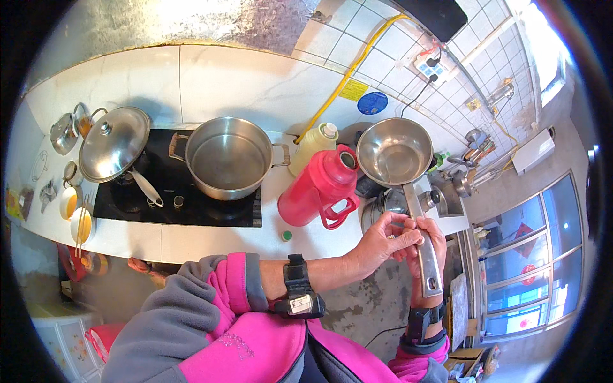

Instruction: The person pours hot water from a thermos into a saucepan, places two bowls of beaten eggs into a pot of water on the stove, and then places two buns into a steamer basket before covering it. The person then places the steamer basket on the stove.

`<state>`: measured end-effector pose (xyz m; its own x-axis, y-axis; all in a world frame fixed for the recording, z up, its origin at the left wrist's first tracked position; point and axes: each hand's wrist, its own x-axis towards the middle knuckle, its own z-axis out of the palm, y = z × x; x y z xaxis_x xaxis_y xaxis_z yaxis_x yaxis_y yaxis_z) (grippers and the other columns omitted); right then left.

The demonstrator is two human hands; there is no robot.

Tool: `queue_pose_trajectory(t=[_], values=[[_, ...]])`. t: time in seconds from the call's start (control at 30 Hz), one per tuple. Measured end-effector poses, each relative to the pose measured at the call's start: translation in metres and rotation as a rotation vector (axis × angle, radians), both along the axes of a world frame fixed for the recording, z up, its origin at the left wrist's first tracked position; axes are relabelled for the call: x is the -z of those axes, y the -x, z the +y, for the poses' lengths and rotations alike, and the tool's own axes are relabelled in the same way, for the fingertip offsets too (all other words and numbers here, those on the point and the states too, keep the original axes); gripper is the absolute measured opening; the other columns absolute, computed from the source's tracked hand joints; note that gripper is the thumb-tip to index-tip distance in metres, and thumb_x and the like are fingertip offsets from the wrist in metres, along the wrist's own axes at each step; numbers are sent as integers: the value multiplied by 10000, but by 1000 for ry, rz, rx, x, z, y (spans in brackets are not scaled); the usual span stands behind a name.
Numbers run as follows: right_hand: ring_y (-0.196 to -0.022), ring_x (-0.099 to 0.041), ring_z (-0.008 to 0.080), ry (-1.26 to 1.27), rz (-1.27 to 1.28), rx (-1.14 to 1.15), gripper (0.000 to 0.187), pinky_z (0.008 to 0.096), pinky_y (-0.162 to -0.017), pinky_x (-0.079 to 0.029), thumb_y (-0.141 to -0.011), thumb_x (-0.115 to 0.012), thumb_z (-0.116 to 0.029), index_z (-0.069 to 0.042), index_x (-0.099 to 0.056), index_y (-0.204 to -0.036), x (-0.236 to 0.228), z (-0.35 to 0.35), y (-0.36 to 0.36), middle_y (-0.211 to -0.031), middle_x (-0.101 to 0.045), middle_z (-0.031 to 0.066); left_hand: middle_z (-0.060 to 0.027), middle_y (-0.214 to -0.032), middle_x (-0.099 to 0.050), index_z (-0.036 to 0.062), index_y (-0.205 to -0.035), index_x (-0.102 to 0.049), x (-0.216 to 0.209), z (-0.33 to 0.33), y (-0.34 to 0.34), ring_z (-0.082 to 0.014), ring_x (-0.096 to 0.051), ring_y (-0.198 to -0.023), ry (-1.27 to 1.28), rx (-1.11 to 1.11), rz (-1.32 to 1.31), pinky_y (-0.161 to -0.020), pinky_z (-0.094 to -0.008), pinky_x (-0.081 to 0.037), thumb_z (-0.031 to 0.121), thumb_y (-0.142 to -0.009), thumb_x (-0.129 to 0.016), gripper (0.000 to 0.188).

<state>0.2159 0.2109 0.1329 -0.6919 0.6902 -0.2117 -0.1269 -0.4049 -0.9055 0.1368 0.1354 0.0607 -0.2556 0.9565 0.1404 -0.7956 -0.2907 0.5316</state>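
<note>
A steel saucepan [393,137] with a long flat handle is raised at the right, its bowl pointing away from me and its inside facing up. Around the handle wrap the fingers of my right hand [429,241]. My left hand [385,240] is closed at the same spot, its thumb and fingertips against the handle's left side, beside the right fingers. Just left of the pan's bowl stands a red thermos flask [313,191] with its mouth uncapped. A small green cap [287,236] lies on the counter in front of it.
On the black cooktop [179,216] sit a two-handled steel pot [230,159] and a lidded pan [115,143]. Bowls [83,225] with chopsticks stand at the left edge. A pale bottle [317,143] is behind the flask. A sink [452,199] lies to the right.
</note>
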Motion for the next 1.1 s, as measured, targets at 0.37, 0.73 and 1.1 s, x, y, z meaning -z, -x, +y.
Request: queue_pose_trajectory(t=[0.37,0.73,1.1], values=[[-437,-462,45,-167,-87,-21,136,181,-352,-389,-841,-456,-101,-24,-505,-942,-4,-1,5,-695,-536,4,-51,-909,-587,56,-1137,-419,1,0,-1,-85,-577,-730,-61,-15,-95,-595,-209,-437,266,-846,-661,433],[-439,-478,63,-176,-95,5,172,187,-353,-403,-840,-489,-117,-3,-495,-968,-3,7,6,-710,-551,29,-36,-914,-582,57,-1162,-411,0,2,1,-72,-563,-745,-84,-15,-106,-611,-207,-428,285,-857,-646,448],[-462,-471,67,-278,-142,-8,195,188,-385,-385,-838,-462,-87,28,-489,-993,-16,4,12,-706,-535,40,-7,-915,-591,121,-1121,-424,-6,1,5,-87,-543,-744,-108,-6,-112,-656,-244,-413,247,-896,-589,306]])
